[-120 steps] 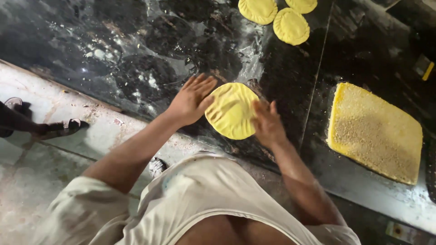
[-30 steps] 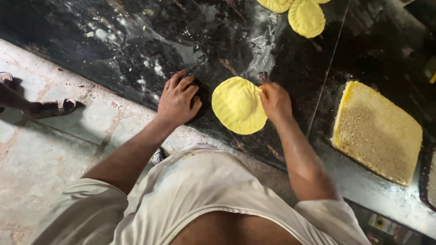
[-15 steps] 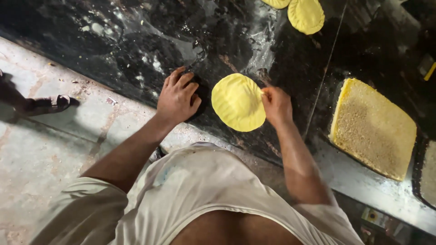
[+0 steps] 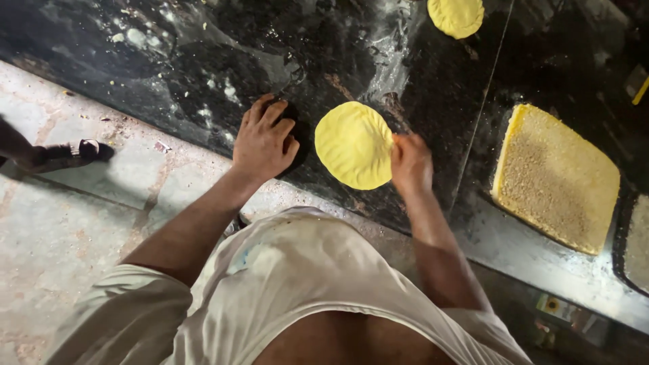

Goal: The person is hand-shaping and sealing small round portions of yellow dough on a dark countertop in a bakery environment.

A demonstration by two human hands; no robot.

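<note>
Right hand [image 4: 411, 164] pinches the edge of a yellow dough disc [image 4: 353, 144], fingers together; left hand [image 4: 263, 140] rests on the black counter [image 4: 169, 81], fingers loosely curled.

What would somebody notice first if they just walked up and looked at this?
Most likely the round flat yellow dough disc in the middle of the dark, flour-dusted stone counter, with the right hand pinching its edge and the left hand resting flat on the counter beside it. Next, the square yellow slab topped with pale crumbs at the right, and a second yellow disc at the top edge.
</note>
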